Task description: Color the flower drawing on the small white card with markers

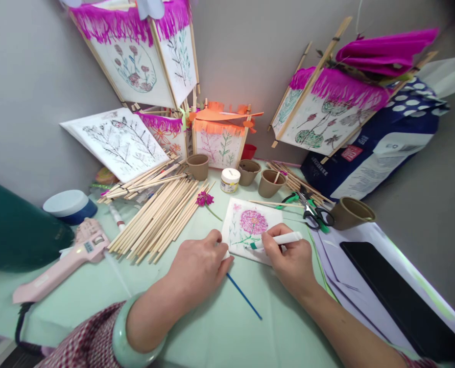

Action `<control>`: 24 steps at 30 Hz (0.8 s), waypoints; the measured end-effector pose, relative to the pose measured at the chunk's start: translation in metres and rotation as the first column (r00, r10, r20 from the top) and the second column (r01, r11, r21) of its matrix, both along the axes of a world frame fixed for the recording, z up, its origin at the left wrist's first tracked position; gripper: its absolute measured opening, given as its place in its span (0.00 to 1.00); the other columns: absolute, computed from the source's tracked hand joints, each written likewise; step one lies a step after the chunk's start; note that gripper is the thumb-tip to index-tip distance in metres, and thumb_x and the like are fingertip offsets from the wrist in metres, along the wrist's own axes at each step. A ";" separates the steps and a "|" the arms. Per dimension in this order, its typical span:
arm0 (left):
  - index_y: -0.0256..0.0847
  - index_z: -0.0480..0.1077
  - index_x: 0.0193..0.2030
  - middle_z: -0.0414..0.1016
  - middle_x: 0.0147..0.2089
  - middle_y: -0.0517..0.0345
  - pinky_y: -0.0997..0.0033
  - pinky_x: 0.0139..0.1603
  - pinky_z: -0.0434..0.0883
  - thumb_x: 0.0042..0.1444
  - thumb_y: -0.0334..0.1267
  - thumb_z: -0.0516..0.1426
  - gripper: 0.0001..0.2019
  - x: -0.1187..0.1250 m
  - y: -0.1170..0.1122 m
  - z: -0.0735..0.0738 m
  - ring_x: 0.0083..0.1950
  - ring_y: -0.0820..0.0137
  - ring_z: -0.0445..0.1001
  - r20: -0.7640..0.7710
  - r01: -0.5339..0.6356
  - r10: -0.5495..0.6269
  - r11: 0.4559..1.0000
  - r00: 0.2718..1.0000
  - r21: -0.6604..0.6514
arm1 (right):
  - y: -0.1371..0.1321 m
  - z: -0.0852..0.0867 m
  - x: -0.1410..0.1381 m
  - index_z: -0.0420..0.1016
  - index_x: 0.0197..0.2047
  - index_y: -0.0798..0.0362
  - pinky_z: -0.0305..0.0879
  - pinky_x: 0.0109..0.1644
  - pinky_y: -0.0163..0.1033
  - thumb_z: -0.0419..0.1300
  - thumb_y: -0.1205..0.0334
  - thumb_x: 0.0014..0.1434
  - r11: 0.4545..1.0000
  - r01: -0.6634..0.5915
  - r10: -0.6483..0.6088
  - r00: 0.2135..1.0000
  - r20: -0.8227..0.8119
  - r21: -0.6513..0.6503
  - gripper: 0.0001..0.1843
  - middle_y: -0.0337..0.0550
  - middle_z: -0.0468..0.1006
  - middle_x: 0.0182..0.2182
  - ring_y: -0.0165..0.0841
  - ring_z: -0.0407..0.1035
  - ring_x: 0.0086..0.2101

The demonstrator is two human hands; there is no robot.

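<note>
A white square card point(237, 245) lies on the table, bearing a pink round flower with green stems and leaves. My right hand point(290, 260) is closed round a white marker pen point(288, 238), whose green tip end is down at the lower part of the drawing. At the card's lower left corner, my left hand point(200, 263) has its fingers curled together. Something small and white shows between them, but I cannot make out what it is. A thin blue stick point(244, 296) runs out from beside that hand across the table. Just above the card lies a magenta flower point(205, 199) on its stem.
Wooden sticks point(154, 220) are piled left of the card, near a pink glue gun point(62, 260). Behind stand a white jar point(230, 180), brown pots point(272, 183) and decorated paper lanterns point(135, 66). Scissors point(311, 209) and a black phone point(399, 301) lie to the right.
</note>
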State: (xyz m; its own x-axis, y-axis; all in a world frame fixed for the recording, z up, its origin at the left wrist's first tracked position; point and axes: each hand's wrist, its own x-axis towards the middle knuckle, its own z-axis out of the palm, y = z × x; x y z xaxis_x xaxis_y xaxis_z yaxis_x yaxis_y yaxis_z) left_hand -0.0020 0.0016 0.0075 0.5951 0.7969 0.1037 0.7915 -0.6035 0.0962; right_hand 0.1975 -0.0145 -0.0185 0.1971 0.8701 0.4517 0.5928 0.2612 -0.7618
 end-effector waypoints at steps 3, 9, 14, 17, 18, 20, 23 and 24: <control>0.41 0.77 0.39 0.77 0.46 0.54 0.66 0.27 0.66 0.65 0.41 0.49 0.16 0.000 0.000 0.000 0.27 0.69 0.74 -0.002 -0.001 0.001 1.000 1.000 0.005 | 0.001 0.002 0.000 0.67 0.23 0.51 0.55 0.22 0.33 0.57 0.57 0.59 0.999 0.010 -0.011 0.999 0.032 0.030 0.14 0.31 0.64 0.15 0.26 0.58 0.17; 0.41 0.77 0.38 0.78 0.48 0.54 0.68 0.27 0.67 0.65 0.40 0.49 0.15 -0.002 -0.002 -0.003 0.26 0.71 0.74 0.083 0.058 -0.064 0.996 0.995 0.065 | 0.000 0.010 0.013 0.68 0.23 0.50 0.57 0.23 0.33 0.58 0.56 0.58 0.989 0.135 -0.136 0.991 0.012 0.053 0.14 0.34 0.69 0.16 0.28 0.62 0.18; 0.40 0.76 0.39 0.79 0.47 0.53 0.69 0.29 0.69 0.64 0.39 0.51 0.13 -0.002 -0.002 -0.006 0.30 0.69 0.77 0.105 0.167 -0.172 0.984 0.979 0.055 | -0.010 0.007 0.022 0.68 0.23 0.50 0.57 0.23 0.33 0.58 0.55 0.59 0.989 0.147 -0.147 0.989 0.005 0.018 0.15 0.34 0.70 0.16 0.28 0.62 0.19; 0.40 0.76 0.40 0.79 0.45 0.53 0.68 0.30 0.70 0.64 0.39 0.51 0.13 -0.001 -0.002 -0.006 0.32 0.68 0.78 0.088 0.180 -0.180 0.984 0.980 0.015 | -0.014 0.003 0.018 0.69 0.25 0.51 0.57 0.24 0.33 0.57 0.55 0.61 0.997 0.072 -0.072 0.997 0.023 -0.011 0.15 0.35 0.71 0.18 0.29 0.63 0.20; 0.40 0.76 0.40 0.79 0.45 0.53 0.68 0.30 0.70 0.64 0.39 0.51 0.13 0.000 -0.002 -0.005 0.32 0.67 0.78 0.085 0.178 -0.177 0.984 0.980 0.005 | -0.014 0.002 0.017 0.69 0.25 0.51 0.57 0.24 0.33 0.57 0.55 0.61 0.999 0.048 -0.047 0.999 0.028 -0.016 0.14 0.35 0.70 0.18 0.28 0.63 0.20; 0.39 0.76 0.40 0.79 0.45 0.53 0.68 0.30 0.70 0.64 0.39 0.51 0.12 0.001 -0.002 -0.004 0.32 0.67 0.78 0.081 0.173 -0.172 0.985 0.982 -0.005 | -0.013 0.002 0.014 0.69 0.25 0.51 0.56 0.24 0.33 0.57 0.55 0.61 1.000 0.013 -0.012 0.999 0.036 -0.014 0.14 0.34 0.69 0.18 0.28 0.61 0.20; 0.40 0.76 0.40 0.79 0.44 0.53 0.69 0.30 0.70 0.64 0.38 0.52 0.11 0.001 -0.002 -0.003 0.32 0.68 0.78 0.077 0.171 -0.170 0.985 0.982 -0.004 | -0.012 0.003 0.013 0.69 0.26 0.51 0.56 0.24 0.33 0.57 0.56 0.61 1.000 0.007 -0.007 0.999 0.031 -0.008 0.14 0.34 0.68 0.18 0.28 0.61 0.20; 0.40 0.76 0.40 0.79 0.44 0.53 0.69 0.30 0.70 0.64 0.38 0.52 0.11 0.001 -0.002 -0.004 0.32 0.68 0.78 0.078 0.170 -0.170 0.985 0.982 -0.002 | -0.012 0.004 0.013 0.69 0.25 0.51 0.57 0.24 0.33 0.57 0.56 0.61 1.000 0.009 -0.009 1.000 0.026 -0.005 0.14 0.34 0.68 0.18 0.28 0.61 0.20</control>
State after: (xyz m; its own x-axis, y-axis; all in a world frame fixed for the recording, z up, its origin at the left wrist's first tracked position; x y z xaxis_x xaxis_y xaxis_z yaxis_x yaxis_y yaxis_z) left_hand -0.0008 -0.0003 0.0040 0.7124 0.6860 0.1482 0.6675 -0.7275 0.1590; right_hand 0.2102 -0.0265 -0.0150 0.1930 0.8707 0.4524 0.6150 0.2519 -0.7472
